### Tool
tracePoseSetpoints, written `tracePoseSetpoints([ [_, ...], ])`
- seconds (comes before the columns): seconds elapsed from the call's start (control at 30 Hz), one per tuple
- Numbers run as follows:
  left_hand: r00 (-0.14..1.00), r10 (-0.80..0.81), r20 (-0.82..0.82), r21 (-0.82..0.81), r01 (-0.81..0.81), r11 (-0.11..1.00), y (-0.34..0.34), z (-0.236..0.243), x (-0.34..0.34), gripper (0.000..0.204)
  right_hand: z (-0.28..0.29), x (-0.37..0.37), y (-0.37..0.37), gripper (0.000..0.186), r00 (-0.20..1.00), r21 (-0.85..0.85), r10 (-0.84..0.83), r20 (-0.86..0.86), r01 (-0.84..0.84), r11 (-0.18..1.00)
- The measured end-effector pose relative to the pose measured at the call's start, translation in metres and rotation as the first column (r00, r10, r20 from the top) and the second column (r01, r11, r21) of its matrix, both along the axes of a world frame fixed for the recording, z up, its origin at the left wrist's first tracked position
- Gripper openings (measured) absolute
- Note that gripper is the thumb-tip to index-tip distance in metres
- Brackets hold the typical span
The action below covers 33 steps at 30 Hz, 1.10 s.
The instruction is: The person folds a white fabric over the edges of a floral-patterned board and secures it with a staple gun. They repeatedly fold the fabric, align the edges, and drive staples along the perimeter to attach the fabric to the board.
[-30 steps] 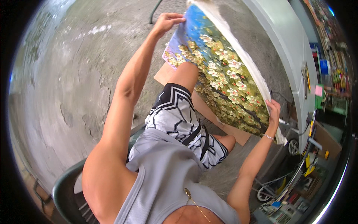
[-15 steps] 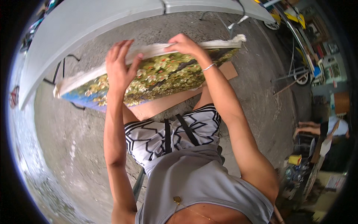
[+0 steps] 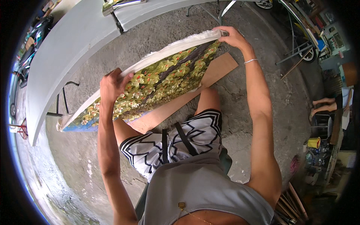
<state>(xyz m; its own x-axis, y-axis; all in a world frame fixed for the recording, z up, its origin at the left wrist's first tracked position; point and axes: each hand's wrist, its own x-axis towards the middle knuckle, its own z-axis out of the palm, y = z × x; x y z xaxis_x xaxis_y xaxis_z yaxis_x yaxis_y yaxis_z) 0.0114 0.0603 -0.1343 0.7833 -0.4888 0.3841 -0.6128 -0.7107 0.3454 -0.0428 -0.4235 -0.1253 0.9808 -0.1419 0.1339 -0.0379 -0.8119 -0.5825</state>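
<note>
Left hand [image 3: 113, 84] gripped floral painting [image 3: 165, 77] by far edge; right hand [image 3: 233, 37] clamped its far right corner. Brown board [image 3: 222, 68] showed at near side.

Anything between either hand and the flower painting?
Nothing visible: the left hand holds the painting by its white upper edge, the right hand farther right along it. The brown board is lower, clear of both.

Painting [image 3: 157, 84]: yellow and cream blossoms with red-orange centres, over green and dark brown, blue at the left
Cloth edge [image 3: 172, 44]: white
Board [image 3: 221, 67]: pale pinkish brown
My shorts [image 3: 150, 148]: white, black zigzag lines, striped hems
My top [image 3: 195, 183]: plain grey
My bracelet [image 3: 251, 60]: silver
Worktop [image 3: 75, 45]: pale grey
Floor [image 3: 258, 150]: mottled grey
Bucket [image 3: 314, 142]: yellow
</note>
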Motion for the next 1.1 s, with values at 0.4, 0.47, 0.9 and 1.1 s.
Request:
tracePoseSetpoints([
  [0.4,0.984,-0.043,0.173,-0.167,0.072,0.983,0.008,-0.002,-0.001,0.035,0.0,-0.024,-0.002,0.027,0.958,0.08,0.074,0.275,-0.099,0.992],
  [0.47,0.983,-0.035,0.182,-0.17,0.067,0.983,0.008,-0.005,-0.001,0.035,0.001,-0.027,0.012,0.028,0.931,0.047,0.032,0.363,-0.053,0.998],
  [0.9,0.997,0.005,0.079,-0.094,0.002,0.996,0.002,-0.011,-0.005,0.035,-0.053,-0.043,0.006,0.035,0.825,0.225,-0.247,0.508,0.15,0.963],
  [1.1,0.994,0.026,0.102,0.178,-0.044,0.983,-0.006,-0.001,-0.007,0.05,-0.167,-0.211,0.022,0.041,0.803,0.358,-0.523,-0.286,0.596,0.719],
])
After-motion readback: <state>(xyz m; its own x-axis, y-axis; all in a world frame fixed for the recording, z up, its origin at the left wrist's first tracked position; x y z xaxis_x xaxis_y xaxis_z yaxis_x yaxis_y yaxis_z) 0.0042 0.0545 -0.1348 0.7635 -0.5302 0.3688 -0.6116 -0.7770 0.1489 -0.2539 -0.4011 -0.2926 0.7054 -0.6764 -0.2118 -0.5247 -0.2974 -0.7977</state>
